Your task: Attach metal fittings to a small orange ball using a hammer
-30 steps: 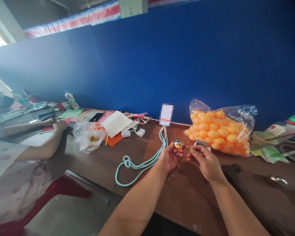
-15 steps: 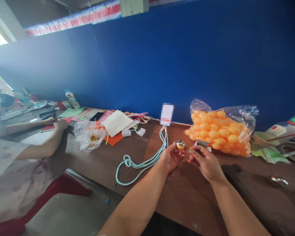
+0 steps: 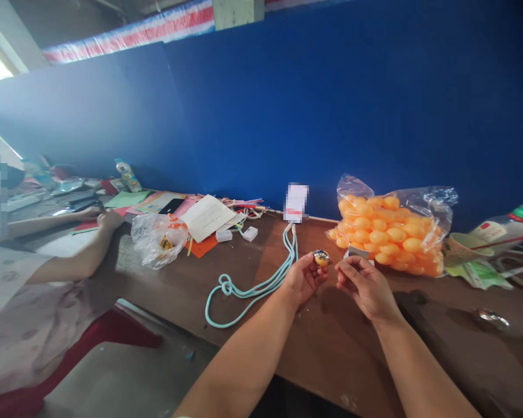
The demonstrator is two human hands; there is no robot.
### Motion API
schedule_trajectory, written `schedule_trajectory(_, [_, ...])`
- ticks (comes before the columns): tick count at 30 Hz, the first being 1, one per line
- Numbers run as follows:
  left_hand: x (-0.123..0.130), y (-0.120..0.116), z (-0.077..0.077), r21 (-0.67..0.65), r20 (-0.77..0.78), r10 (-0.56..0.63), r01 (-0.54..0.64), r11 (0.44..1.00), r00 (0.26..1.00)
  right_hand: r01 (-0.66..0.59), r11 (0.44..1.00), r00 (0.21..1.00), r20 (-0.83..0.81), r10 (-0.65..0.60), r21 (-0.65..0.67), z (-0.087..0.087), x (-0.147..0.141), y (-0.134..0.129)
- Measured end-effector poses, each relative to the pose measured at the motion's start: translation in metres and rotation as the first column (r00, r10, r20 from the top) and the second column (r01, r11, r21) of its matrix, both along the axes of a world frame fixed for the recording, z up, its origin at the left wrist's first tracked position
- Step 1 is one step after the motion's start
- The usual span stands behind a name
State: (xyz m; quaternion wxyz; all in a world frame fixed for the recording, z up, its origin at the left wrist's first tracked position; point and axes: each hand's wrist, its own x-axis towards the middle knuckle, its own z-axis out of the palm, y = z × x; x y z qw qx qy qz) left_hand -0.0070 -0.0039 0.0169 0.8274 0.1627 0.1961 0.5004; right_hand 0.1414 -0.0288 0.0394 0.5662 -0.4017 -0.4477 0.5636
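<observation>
My left hand (image 3: pixel 304 283) holds a small shiny silver ball (image 3: pixel 321 258) between thumb and fingers, above the brown table (image 3: pixel 244 290). The ball shows a golden reflection on its lower side. Just to the right, my right hand (image 3: pixel 366 284) is closed in a pinch, its fingertips close to the ball but apart from it. What sits in that pinch, if anything, is too small to make out. Behind the right fingers, partly hidden, is a small grey flat piece (image 3: pixel 356 252). A light blue lanyard (image 3: pixel 248 290) with a white badge (image 3: pixel 295 203) lies left of my hands.
A clear bag of orange balls (image 3: pixel 392 232) stands behind my right hand, with a paper cup (image 3: pixel 468 248) beside it. Left are a crumpled plastic bag (image 3: pixel 157 241), papers (image 3: pixel 209 216) and small white boxes (image 3: pixel 250 234). A co-worker's arm (image 3: pixel 78 255) rests farther left. A blue partition (image 3: pixel 287 104) rises behind.
My right hand has shifted very slightly to the right. The ball in my left hand has moved barely to the right.
</observation>
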Motion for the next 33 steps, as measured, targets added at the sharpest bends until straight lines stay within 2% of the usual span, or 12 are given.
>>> schedule_trajectory(12, [0.001,0.000,-0.001,-0.011,0.002,0.024,-0.024,1.000,1.000,-0.014,1.000,0.999,0.044,0.014,-0.015,-0.002,-0.004,0.000])
schedule_trajectory(20, [0.002,0.000,-0.001,0.059,0.007,0.022,-0.023,0.998,1.000,-0.028,1.000,0.998,0.053,0.027,0.010,-0.006,-0.006,0.000])
schedule_trajectory(33, [0.004,-0.002,-0.002,0.080,-0.026,0.040,-0.037,0.996,0.999,0.019,0.999,0.978,0.205,-0.025,0.031,-0.013,-0.007,0.003])
